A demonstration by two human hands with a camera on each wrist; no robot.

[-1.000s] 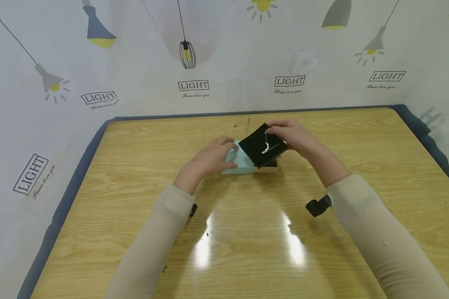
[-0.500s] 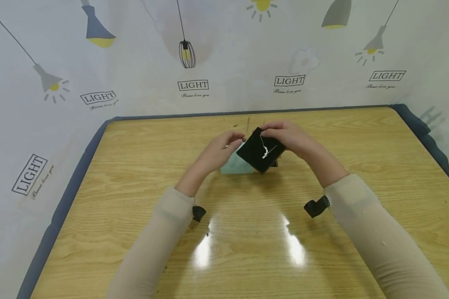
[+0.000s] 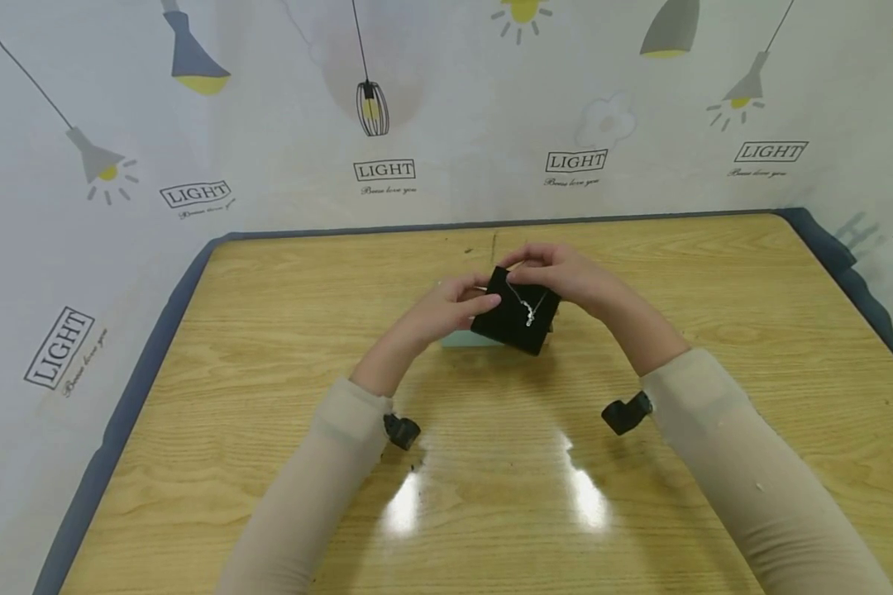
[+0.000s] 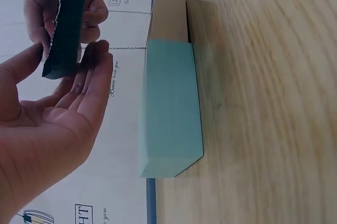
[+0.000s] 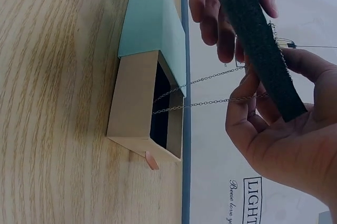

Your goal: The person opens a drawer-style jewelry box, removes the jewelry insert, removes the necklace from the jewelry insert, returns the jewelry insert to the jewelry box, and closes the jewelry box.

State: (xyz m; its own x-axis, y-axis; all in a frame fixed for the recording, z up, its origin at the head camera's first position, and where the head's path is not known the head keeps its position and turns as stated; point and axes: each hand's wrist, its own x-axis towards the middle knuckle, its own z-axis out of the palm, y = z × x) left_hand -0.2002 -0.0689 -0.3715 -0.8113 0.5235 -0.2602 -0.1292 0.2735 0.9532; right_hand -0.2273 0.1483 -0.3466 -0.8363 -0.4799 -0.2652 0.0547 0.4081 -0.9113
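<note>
Held up over the box is a black foam jewelry pad (image 3: pixel 517 332), tilted, with a silver necklace (image 3: pixel 529 312) across its face. My left hand (image 3: pixel 452 309) pinches the pad's left corner, thumb on the face and fingers behind. At the far right side, my right hand (image 3: pixel 569 274) grips it between thumb and fingers. Two strands of the necklace's chain (image 5: pixel 210 78) run from behind the pad down into a beige drawer (image 5: pixel 132 95). That drawer sticks partway out of a mint-green box sleeve (image 4: pixel 171 103). The head view mostly hides the box behind pad and hands.
A pinkish ribbon tab (image 5: pixel 151 161) pokes out at the drawer's end. The box lies on a wood-grain table (image 3: pixel 491 496), whose dark-edged back meets a wall covering (image 3: pixel 476 99) printed with lamps. Black wrist cameras sit at both cuffs.
My left hand has come off the box sleeve, moved right and taken hold of the pad's corner. The pad has turned and dropped slightly toward me, still in my right hand.
</note>
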